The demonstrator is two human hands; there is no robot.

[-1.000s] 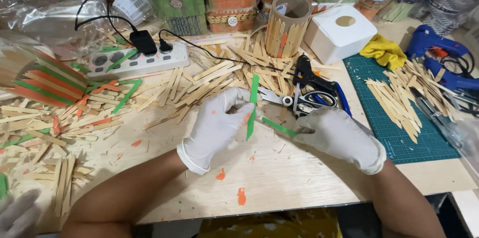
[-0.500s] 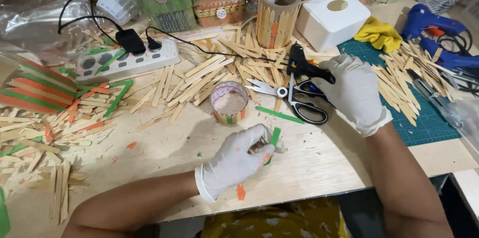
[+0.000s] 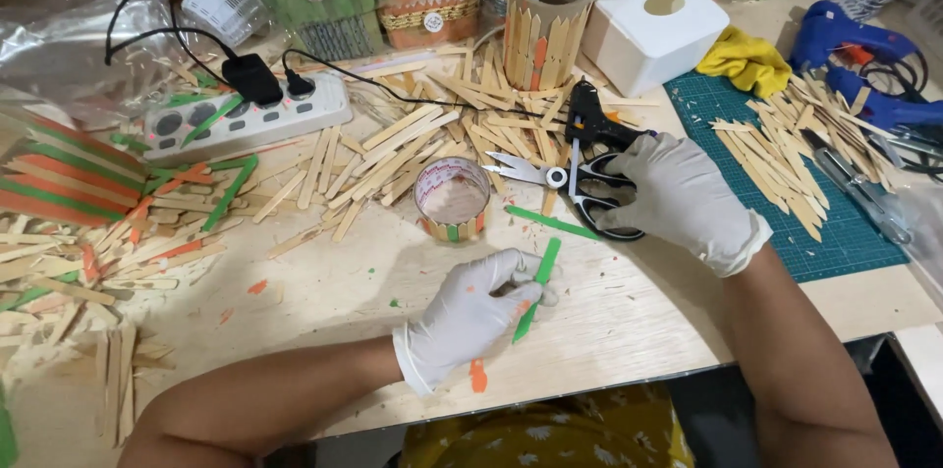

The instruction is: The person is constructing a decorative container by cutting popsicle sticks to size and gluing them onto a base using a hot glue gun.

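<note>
Left hand: the gloved left hand rests on the wooden table, fingers curled around a green craft stick; thumb and forefinger pinch it near its upper half.
Green craft stick: tilted, upper end pointing away from the person, lower end projecting past the palm just above the table.
Right hand: the gloved right hand lies over the handles of the scissors, fingers bent down onto the black loops; whether the fingers pass through them cannot be told.
Scissors: flat on the table, blades slightly parted, pointing toward the small round container.
Second green stick: a loose green stick lies on the table between the scissors and the left hand.
Glue gun: a black glue gun stands just beyond the right hand.
Surroundings: plain wooden sticks are scattered about; a green cutting mat lies to the right.
</note>
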